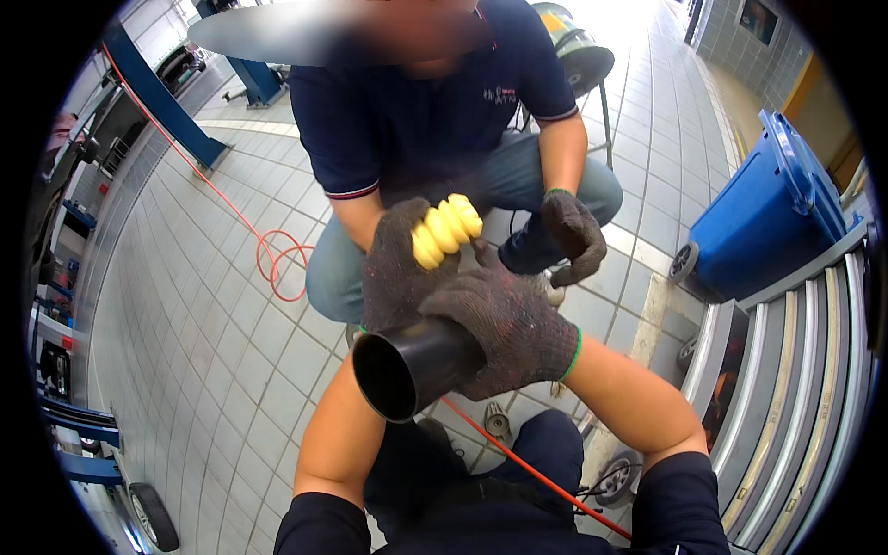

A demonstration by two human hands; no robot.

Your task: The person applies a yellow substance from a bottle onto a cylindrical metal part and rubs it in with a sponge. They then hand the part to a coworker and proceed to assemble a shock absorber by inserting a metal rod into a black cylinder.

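Dark knit gloves with green cuffs cover both my hands. My left hand (398,277) is closed around a yellow ribbed bump stop (447,231), whose rounded upper end sticks out past the fingers. Just below and to the right, my right hand (513,324) grips a black hollow tube (430,363). The tube's open end points toward me and down to the left; its far end is hidden under my right hand. The two hands are close together, and I cannot tell whether the tube touches the left glove.
A person in a dark shirt (416,129) crouches opposite, one gloved hand (575,239) near mine, the other hidden. A red hose (222,199) crosses the tiled floor. At right stand a blue wheeled bin (758,213) and a grey drawer cabinet (786,398). A reel (585,65) stands behind the person.
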